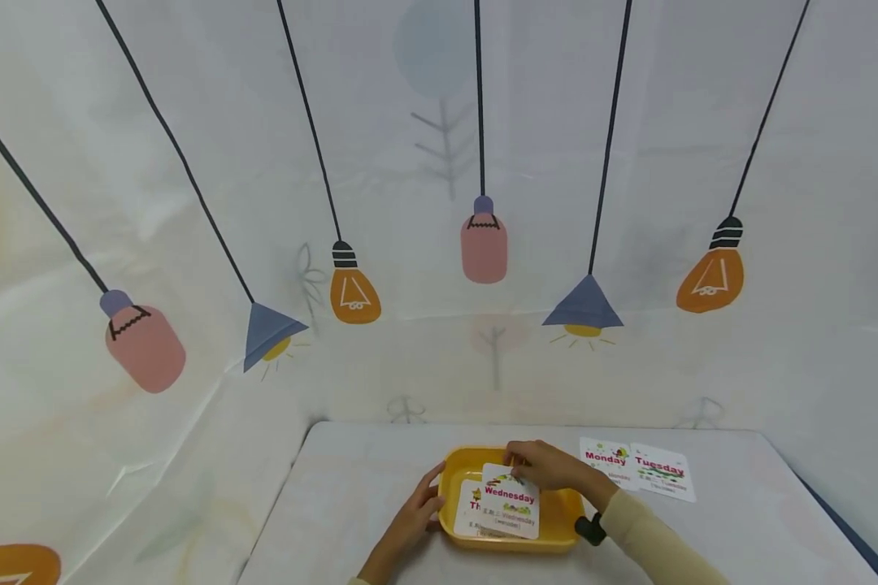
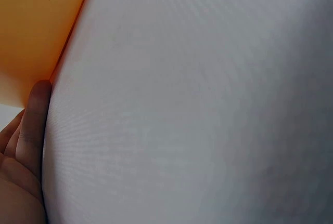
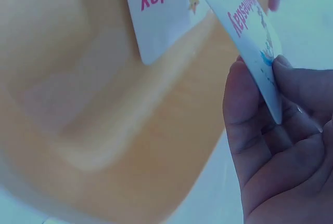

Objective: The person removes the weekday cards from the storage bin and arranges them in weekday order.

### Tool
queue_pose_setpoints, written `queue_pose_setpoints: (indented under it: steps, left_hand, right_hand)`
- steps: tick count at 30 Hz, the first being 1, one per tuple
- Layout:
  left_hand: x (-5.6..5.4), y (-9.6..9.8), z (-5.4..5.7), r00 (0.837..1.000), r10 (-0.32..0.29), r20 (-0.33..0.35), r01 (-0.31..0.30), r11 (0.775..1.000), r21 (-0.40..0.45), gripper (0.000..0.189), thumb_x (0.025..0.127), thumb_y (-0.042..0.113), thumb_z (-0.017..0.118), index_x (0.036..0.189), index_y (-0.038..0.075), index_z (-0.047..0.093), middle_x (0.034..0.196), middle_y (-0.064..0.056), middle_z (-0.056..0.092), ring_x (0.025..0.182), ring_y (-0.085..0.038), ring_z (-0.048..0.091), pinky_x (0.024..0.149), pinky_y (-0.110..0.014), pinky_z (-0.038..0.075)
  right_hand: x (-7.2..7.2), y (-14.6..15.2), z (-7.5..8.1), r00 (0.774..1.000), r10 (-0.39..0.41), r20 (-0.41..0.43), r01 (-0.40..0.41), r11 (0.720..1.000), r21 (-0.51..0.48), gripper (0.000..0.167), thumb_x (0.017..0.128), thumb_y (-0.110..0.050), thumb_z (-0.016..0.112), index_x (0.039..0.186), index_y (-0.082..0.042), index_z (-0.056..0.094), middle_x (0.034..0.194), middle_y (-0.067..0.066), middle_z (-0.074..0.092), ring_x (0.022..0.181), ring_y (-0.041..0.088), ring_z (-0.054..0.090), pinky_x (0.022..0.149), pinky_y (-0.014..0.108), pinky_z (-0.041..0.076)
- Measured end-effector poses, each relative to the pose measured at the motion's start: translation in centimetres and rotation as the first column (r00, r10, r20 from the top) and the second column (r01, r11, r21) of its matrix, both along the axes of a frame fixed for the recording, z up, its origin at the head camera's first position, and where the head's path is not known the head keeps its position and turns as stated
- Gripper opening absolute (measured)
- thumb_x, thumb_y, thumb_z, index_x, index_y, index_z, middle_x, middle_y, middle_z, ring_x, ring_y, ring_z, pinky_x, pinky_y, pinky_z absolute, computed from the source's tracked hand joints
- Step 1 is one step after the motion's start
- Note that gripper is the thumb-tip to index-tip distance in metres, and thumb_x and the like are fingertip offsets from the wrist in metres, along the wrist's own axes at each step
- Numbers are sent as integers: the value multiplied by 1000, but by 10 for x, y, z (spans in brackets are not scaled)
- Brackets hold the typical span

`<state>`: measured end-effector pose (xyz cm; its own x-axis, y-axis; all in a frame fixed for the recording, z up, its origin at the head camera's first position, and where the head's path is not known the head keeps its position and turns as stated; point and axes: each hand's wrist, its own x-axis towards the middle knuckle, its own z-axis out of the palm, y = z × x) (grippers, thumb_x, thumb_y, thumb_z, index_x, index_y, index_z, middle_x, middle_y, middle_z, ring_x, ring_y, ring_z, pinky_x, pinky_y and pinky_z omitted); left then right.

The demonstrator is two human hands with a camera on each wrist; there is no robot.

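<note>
In the head view, my right hand (image 1: pixel 549 467) pinches a white card printed "Wednesday" (image 1: pixel 510 508) by its upper edge. Thumb and fingers meet on that card (image 3: pixel 244 21) in the right wrist view, where it tilts up. Below it a "Thursday" card (image 3: pixel 169 11), partly covered, lies in a yellow tray (image 1: pixel 559 524). My left hand (image 1: pixel 413 516) touches the tray's left side. One straight finger (image 2: pixel 35 125) reaches the tray's edge in the left wrist view; the rest of that hand is largely out of frame.
A "Monday" card (image 1: pixel 606 463) and a "Tuesday" card (image 1: pixel 662 471) lie side by side on the white tabletop (image 1: pixel 366 455), right of the tray. Behind the table hangs a pale wall covering (image 1: pixel 424 357) with printed lamps.
</note>
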<state>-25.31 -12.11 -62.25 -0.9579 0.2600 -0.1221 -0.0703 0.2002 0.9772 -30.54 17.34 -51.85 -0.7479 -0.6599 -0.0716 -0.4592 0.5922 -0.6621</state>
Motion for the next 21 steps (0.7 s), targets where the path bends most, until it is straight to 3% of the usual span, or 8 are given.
queue_pose_setpoints:
  steps: [3,9,13,17,21]
  left_hand:
    - [1,1,0,1000,13,9,-13,1000,1,59,101,23,51,157,24,33,143,-30,50,113,-29,62,79,-40,62]
    - [2,1,-1,1000,22,17,-22,1000,-4,58,101,23,52,156,24,33,141,-29,52,110,-27,63,79,-40,62]
    - [2,1,-1,1000,20,8,-20,1000,-3,58,102,23,52,157,24,33,138,-27,54,107,-26,63,79,-41,62]
    - [2,1,1,1000,14,1,-14,1000,-4,58,102,23,51,157,24,32,136,-26,56,107,-26,63,79,-43,61]
    - [2,-1,2,1000,2,-1,-2,1000,-3,58,103,23,50,157,24,31,138,-27,54,111,-28,62,80,-43,61]
  right_hand:
    - [2,6,2,999,-39,35,39,999,-18,11,99,-14,60,110,-13,63,94,-3,62,78,10,56,68,23,53]
    - [4,20,4,981,-92,170,108,991,-85,13,102,-16,55,114,-11,57,98,4,58,70,17,62,50,31,58]
    - [3,29,2,973,-101,207,128,984,-125,18,102,-17,56,119,-12,57,101,6,58,64,19,63,51,33,58]
    - [3,35,-1,963,-125,240,164,975,-152,27,100,-15,59,127,-14,57,103,7,59,69,20,63,57,32,59]
    - [3,39,-5,964,-140,224,177,972,-157,32,99,-14,60,131,-16,60,105,7,62,72,17,62,61,28,59]
